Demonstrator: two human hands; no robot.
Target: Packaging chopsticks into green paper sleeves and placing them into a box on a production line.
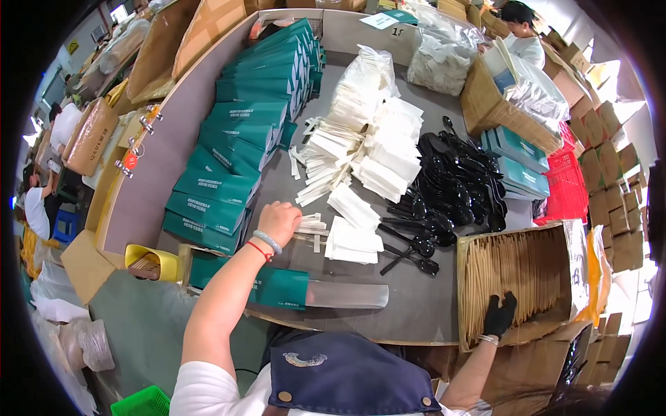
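My left hand, bare with a bead bracelet and a red string at the wrist, rests on small white paper packets beside the rows of green sleeves; its fingers curl over the packets. My right hand, in a black glove, reaches into the cardboard box of wooden chopsticks and closes on some of them. A green sleeve with a clear plastic end lies at the table's near edge between my arms.
White napkin stacks and a heap of black plastic spoons cover the table's middle. A wicker basket, teal boxes and a red crate stand at right. Another person works at the far end.
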